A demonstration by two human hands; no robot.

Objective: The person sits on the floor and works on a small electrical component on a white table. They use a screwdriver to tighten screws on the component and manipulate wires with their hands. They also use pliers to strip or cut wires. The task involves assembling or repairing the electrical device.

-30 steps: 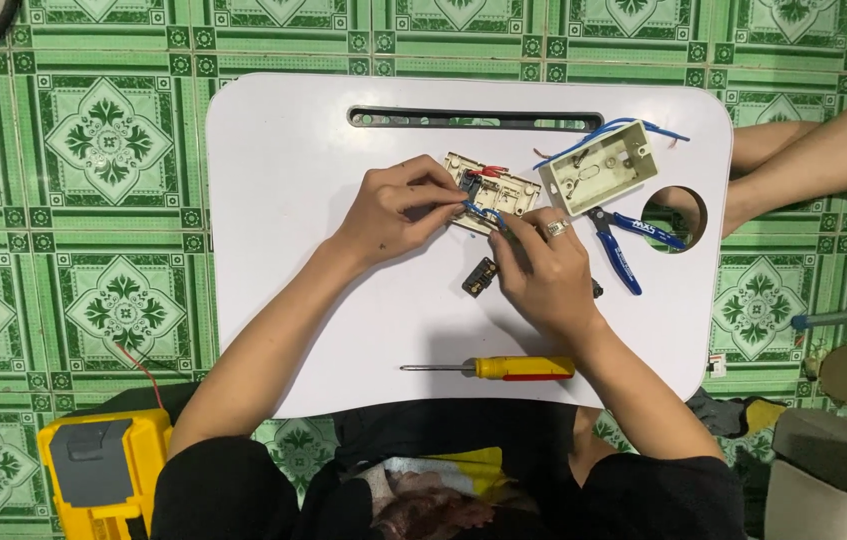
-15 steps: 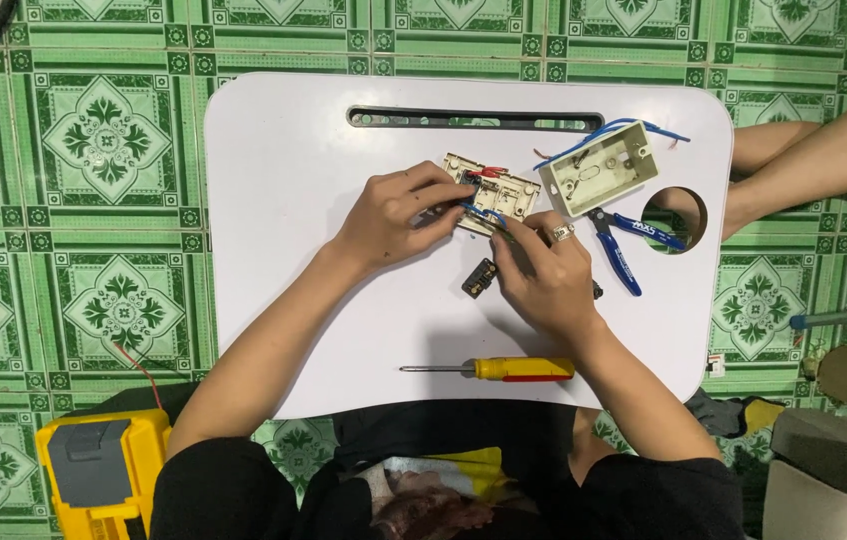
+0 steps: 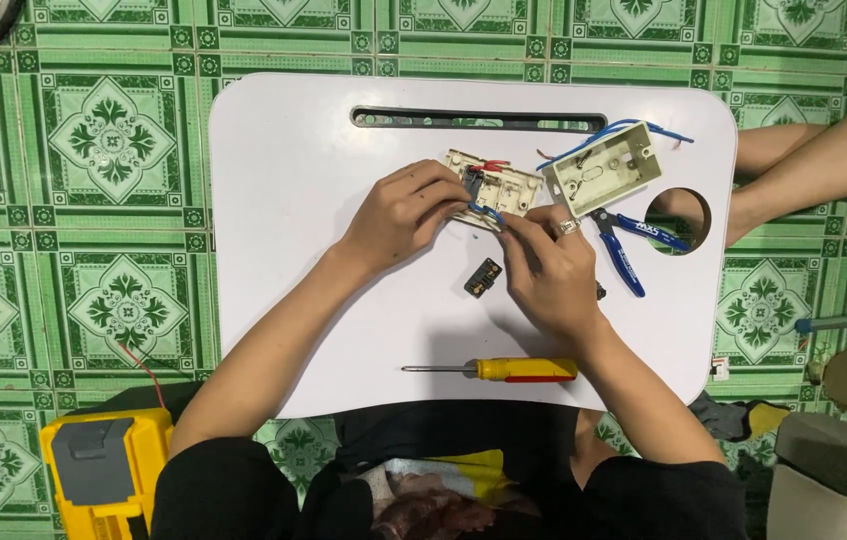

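On the white lap table [image 3: 303, 250], the left hand [image 3: 405, 215] pinches the near-left edge of a cream switch plate [image 3: 498, 188], fingers closed on it. The plate lies back-side up, long axis running left to right, slightly tilted. The right hand [image 3: 548, 265] pinches a blue wire [image 3: 488, 212] at the plate's near edge. A cream wall box [image 3: 601, 170] sits just right, blue pliers [image 3: 623, 240] beside it; a yellow screwdriver [image 3: 503, 370] lies nearer, tip pointing left.

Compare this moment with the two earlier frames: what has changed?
Almost nothing. Both hands, left hand and right hand, stay at the switch plate, fingers shifting only slightly at its blue wire. Screwdriver, pliers, mounting box and small black part lie unmoved.
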